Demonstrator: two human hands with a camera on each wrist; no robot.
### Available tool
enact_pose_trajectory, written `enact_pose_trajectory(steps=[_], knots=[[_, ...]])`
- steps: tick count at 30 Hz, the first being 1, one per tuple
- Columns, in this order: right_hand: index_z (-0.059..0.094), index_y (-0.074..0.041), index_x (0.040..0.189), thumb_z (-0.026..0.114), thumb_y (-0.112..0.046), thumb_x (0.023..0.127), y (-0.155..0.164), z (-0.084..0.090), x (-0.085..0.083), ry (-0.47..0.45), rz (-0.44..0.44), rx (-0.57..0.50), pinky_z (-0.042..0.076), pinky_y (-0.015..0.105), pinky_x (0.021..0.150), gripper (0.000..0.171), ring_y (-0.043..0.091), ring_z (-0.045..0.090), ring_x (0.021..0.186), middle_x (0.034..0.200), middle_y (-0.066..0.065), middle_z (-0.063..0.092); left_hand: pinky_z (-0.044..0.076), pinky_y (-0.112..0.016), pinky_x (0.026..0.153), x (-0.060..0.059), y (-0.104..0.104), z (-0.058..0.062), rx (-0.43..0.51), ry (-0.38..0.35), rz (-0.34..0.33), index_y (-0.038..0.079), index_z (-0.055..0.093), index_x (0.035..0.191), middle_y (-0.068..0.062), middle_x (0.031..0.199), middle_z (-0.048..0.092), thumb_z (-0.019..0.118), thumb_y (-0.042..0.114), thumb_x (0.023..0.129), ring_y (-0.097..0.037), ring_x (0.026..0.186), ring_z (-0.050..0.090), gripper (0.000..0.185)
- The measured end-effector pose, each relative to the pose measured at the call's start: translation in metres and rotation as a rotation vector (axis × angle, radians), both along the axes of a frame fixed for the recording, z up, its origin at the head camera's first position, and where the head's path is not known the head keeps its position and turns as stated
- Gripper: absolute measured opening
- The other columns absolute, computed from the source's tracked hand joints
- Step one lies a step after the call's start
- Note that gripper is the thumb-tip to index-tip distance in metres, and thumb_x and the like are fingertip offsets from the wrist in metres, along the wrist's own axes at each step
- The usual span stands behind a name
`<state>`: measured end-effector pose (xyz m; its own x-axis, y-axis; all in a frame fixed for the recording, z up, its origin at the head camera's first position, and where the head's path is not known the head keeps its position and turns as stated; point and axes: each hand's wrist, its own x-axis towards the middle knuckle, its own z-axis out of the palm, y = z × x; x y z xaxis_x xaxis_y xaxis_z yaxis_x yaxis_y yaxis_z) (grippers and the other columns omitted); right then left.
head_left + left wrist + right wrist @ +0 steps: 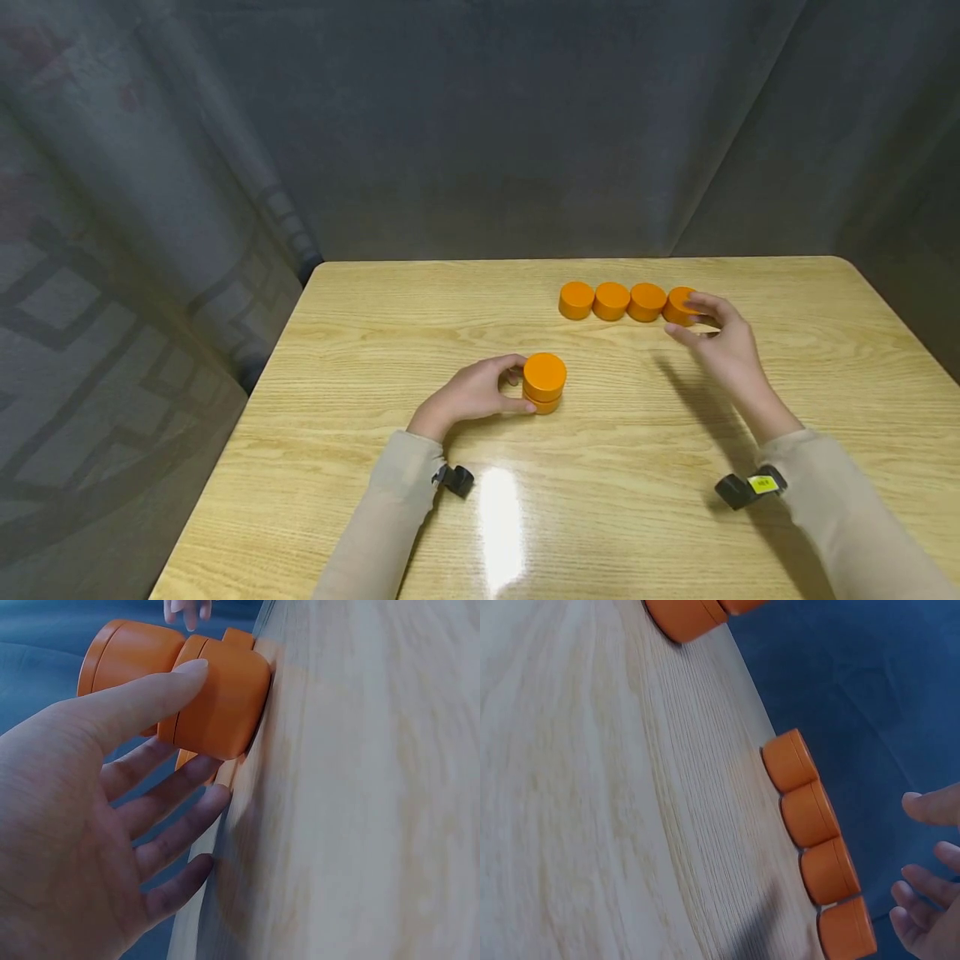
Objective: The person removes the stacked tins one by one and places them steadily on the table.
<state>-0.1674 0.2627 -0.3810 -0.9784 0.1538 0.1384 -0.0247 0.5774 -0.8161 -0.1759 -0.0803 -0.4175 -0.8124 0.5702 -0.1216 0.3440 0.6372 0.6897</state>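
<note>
Left grip [471, 393] curled round my two-disc orange stack [543, 382], right grip [714, 332] relaxed wide, fingers just beside the end disc [678, 305] of a four-disc row, wooden desk [630, 467].

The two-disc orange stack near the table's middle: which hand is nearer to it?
Left. The left hand is right against the orange stack, thumb and fingers curled around it. The right hand is away at the right end of the row of four discs.

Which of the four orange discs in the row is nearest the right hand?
The rightmost disc of the row: the right hand has its fingers around it; the other three stand clear to its left.
</note>
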Motion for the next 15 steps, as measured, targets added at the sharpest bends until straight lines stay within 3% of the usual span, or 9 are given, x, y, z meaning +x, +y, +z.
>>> enact_pose_trajectory(steps=[15], knots=[[0.048, 0.003, 0.139, 0.071, -0.023, 0.093, -0.018, 0.002, 0.016, 0.053, 0.078, -0.028, 0.039, 0.014, 0.077, 0.057, 0.018, 0.053, 0.107, 0.127, 0.012, 0.059, 0.046, -0.03, 0.096, -0.001, -0.002, -0.001, 0.013, -0.001, -0.02, 0.021, 0.056, 0.137, 0.008, 0.119, 0.062, 0.08, 0.039, 0.083, -0.009, 0.108, 0.056, 0.061]])
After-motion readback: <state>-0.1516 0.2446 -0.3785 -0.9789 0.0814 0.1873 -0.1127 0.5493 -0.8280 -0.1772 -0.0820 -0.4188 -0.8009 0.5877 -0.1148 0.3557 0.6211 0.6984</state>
